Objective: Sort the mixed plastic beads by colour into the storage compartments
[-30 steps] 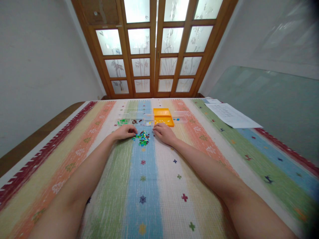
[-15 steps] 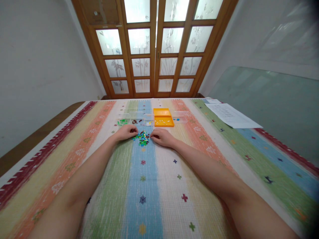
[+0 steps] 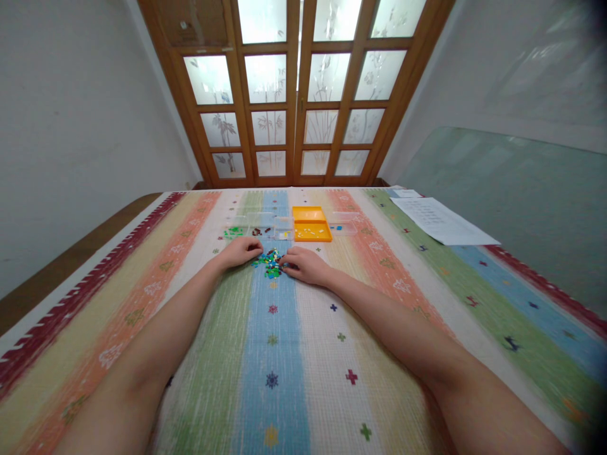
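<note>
A small heap of mixed building pieces (image 3: pixel 271 265), green, blue, dark brown, white and yellow, lies on the blue stripe of the cloth. At its left edge rests my left hand (image 3: pixel 238 251), closed with the fingertips pressed together; whatever they hold is too small to make out. From the right, my right hand (image 3: pixel 306 265) reaches the heap with curled fingers touching its edge. Any piece between those fingers is hidden. Just beyond the hands, an orange box (image 3: pixel 313 214) stands with its lid up, holding white pieces (image 3: pixel 309 233).
Clear boxes flank the orange one, holding green pieces (image 3: pixel 232 232), brown pieces (image 3: pixel 260 232) and blue pieces (image 3: pixel 338 227). Printed paper sheets (image 3: pixel 441 221) lie at the far right of the striped tablecloth (image 3: pixel 332 379). A wooden glazed door (image 3: pixel 294 107) stands behind the table.
My right hand has moved slightly left and down, onto the right edge of the heap. My left hand has stayed almost where it was.
</note>
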### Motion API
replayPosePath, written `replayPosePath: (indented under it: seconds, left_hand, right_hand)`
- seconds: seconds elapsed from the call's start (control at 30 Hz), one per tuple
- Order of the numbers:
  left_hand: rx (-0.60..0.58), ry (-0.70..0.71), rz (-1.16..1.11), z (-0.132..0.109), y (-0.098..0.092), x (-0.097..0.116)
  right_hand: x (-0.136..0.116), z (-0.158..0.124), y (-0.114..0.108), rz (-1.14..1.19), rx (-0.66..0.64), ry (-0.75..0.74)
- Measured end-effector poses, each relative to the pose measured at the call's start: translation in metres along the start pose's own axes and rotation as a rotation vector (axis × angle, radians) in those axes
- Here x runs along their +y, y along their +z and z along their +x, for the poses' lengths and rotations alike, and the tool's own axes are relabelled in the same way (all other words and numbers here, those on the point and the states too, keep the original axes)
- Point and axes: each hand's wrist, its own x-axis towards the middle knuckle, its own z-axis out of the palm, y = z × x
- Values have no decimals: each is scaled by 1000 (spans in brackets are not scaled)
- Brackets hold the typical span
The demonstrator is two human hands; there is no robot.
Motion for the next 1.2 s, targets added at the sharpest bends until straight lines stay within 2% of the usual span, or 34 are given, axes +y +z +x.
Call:
replayPosePath:
  seconds: [0.8,0.97,1.07,1.2]
  left_hand:
    - [8,-10,9,1,3,-6]
    - [11,-9,35,1,2,0]
    - [14,1,49,1,3,5]
    - [30,8,77,1,6,10]
  right_hand:
    - [4,0,0,108,128,134]
    - [17,1,1,88,214,134]
    - [32,0,-6,51,321,228]
    - [58,-6,-29,46,498,393]
